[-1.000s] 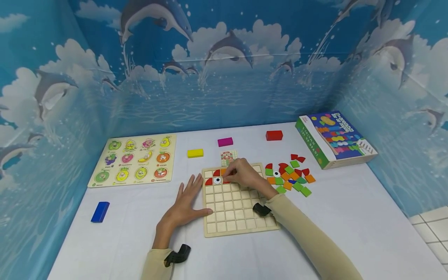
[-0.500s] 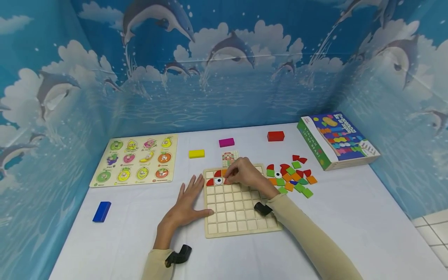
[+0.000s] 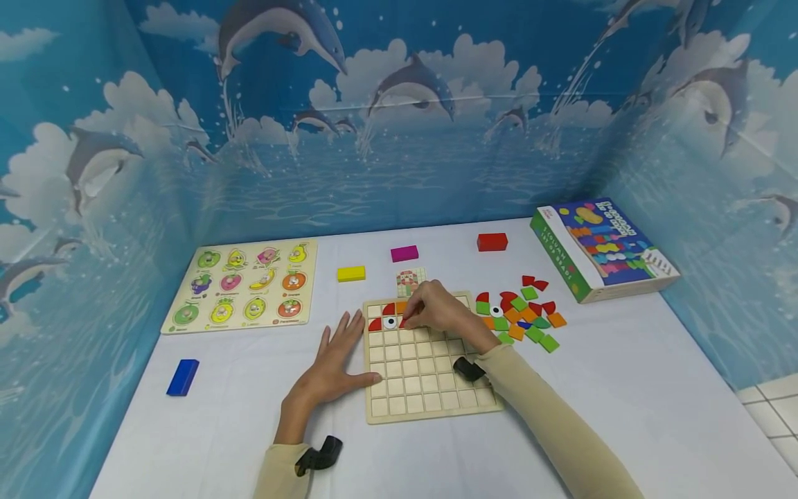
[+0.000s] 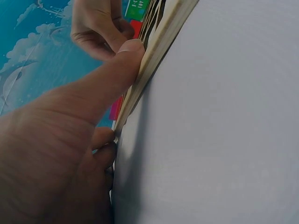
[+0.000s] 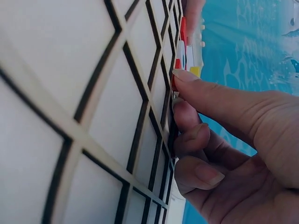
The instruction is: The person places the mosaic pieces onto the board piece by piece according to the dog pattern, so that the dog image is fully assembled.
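A wooden grid board (image 3: 425, 385) lies on the white table. In its upper rows sit red quarter-round tiles (image 3: 375, 324), a round eye tile (image 3: 389, 322) and an orange tile (image 3: 401, 308). My right hand (image 3: 438, 309) bends over the second row and pinches a red tile (image 5: 176, 80) between thumb and forefinger at the board's surface, right of the eye tile. My left hand (image 3: 330, 367) lies spread at the board's left side. Its thumb (image 4: 126, 53) touches the board's edge, while its fingers reach the upper left side.
Loose coloured tiles (image 3: 526, 320) are heaped right of the board. A pattern card (image 3: 410, 279) lies behind it. Yellow (image 3: 351, 274), magenta (image 3: 404, 254), red (image 3: 492, 242) and blue blocks (image 3: 183, 378) lie around. A fruit puzzle board (image 3: 240, 285) is at left, a game box (image 3: 605, 249) at right.
The head view has shifted slightly. The right hand stays over the same square with its red tile, and the left hand has kept its place.
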Action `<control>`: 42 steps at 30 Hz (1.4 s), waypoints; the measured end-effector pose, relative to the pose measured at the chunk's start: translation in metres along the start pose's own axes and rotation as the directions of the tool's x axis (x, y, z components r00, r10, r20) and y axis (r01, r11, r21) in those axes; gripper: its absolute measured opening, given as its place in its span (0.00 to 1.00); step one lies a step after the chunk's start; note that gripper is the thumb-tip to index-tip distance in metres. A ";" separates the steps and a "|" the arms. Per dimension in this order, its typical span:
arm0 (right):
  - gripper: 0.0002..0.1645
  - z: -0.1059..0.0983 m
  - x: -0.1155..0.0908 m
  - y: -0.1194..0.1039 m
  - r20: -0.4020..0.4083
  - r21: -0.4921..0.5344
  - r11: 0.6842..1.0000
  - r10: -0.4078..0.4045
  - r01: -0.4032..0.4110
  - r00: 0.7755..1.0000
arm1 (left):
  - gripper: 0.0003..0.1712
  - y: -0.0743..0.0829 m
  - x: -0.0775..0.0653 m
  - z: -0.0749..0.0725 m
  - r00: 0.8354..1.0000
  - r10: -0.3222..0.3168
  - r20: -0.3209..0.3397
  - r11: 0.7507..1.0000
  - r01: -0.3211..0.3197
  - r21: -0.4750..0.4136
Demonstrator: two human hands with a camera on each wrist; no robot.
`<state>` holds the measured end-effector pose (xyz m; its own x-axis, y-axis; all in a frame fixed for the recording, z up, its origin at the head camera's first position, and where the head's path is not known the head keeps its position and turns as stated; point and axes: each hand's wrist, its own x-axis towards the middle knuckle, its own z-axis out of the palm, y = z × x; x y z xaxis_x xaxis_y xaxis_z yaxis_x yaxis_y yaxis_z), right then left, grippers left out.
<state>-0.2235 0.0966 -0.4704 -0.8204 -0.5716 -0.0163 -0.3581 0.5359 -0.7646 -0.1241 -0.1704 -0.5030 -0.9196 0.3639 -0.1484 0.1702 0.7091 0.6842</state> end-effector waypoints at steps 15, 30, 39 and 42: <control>0.11 -0.046 -0.034 0.012 -0.091 -0.014 0.991 -0.137 0.136 0.986 | 0.69 0.001 0.000 0.002 1.000 -0.008 -0.019 1.000 0.008 -0.010; 0.10 -0.098 -0.093 0.089 -0.215 -0.086 0.988 0.104 -0.125 0.971 | 0.69 -0.001 -0.003 -0.001 1.000 -0.017 -0.017 0.999 0.016 -0.030; 0.14 -0.099 -0.097 0.100 -0.147 -0.077 0.970 0.216 -0.229 0.965 | 0.69 -0.001 -0.001 0.001 1.000 -0.003 -0.014 1.000 0.003 -0.029; 0.14 -0.099 -0.100 0.101 -0.143 -0.075 0.966 0.235 -0.248 0.961 | 0.69 0.001 0.000 0.002 1.000 -0.001 -0.016 1.000 0.000 -0.025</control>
<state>-0.2221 0.2695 -0.4820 -0.9368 -0.3344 -0.1033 -0.1763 0.7058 -0.6862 -0.1234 -0.1689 -0.5039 -0.9254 0.3534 -0.1370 0.1609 0.6936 0.7021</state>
